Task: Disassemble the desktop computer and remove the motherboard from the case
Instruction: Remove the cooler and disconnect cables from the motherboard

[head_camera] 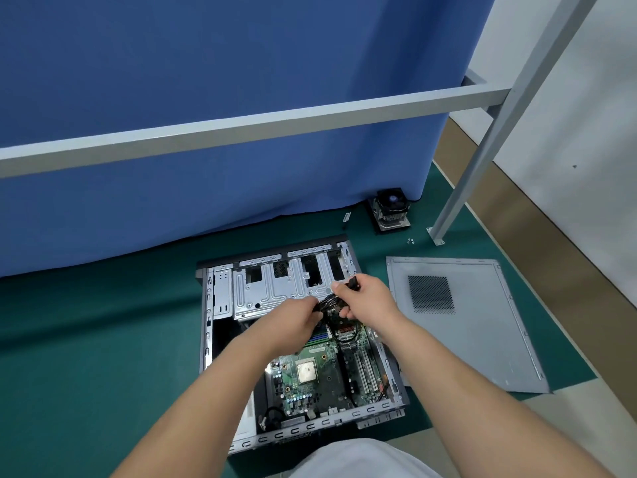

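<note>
Both hands work over the open case (pixel 206 339), which lies on its side for top access. Left hand (pixel 293 322) grips the black cable bundle (pixel 327 302); right hand (pixel 367 298) pinches its connector (pixel 353 282), probably to free the wiring. Motherboard (pixel 310 384) sits in the case, just below the hands. Side panel (pixel 482 322) lies right of them, cooler (pixel 391 210) beyond, both likely parked out of the way.

Bare forearms, white garment (pixel 362 458)
</note>
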`<state>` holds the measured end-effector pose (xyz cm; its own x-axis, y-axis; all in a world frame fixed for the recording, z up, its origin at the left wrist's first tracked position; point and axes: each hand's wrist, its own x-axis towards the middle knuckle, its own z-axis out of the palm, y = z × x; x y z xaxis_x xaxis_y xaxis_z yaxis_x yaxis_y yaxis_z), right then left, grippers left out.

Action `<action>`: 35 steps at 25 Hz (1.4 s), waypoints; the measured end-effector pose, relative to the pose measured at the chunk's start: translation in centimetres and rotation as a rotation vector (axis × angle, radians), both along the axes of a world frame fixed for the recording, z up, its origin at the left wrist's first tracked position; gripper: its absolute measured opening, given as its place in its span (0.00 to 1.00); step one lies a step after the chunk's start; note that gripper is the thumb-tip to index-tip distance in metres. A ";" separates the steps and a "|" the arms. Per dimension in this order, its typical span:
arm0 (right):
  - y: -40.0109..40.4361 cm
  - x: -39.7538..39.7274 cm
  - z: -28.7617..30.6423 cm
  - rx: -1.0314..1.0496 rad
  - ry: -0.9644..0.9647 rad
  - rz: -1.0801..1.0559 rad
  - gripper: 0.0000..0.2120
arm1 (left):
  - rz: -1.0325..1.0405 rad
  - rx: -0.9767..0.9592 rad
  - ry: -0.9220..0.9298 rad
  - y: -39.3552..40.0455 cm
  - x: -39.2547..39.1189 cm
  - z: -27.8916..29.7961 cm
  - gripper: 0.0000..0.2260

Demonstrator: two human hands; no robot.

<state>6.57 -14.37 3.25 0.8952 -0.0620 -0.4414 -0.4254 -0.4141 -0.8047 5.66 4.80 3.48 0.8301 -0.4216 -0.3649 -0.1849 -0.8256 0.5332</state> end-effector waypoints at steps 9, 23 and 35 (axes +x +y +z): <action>-3.0 1.3 0.8 -0.816 -0.496 0.984 0.20 | 0.156 -0.329 0.422 1.0 2.8 0.9 0.10; -11.0 11.6 -2.4 -0.599 -0.133 0.383 0.16 | 0.318 -0.023 -0.260 0.6 14.5 -6.6 0.25; -7.8 28.1 -14.0 -0.565 0.218 0.005 0.24 | 0.425 0.340 -0.612 -1.2 15.4 -11.9 0.19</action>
<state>34.66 -22.15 -10.70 0.7884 -0.3366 -0.5149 -0.5531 -0.7542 -0.3539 21.05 3.59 -8.45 0.9879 0.0258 0.1531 0.0030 -0.9891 0.1474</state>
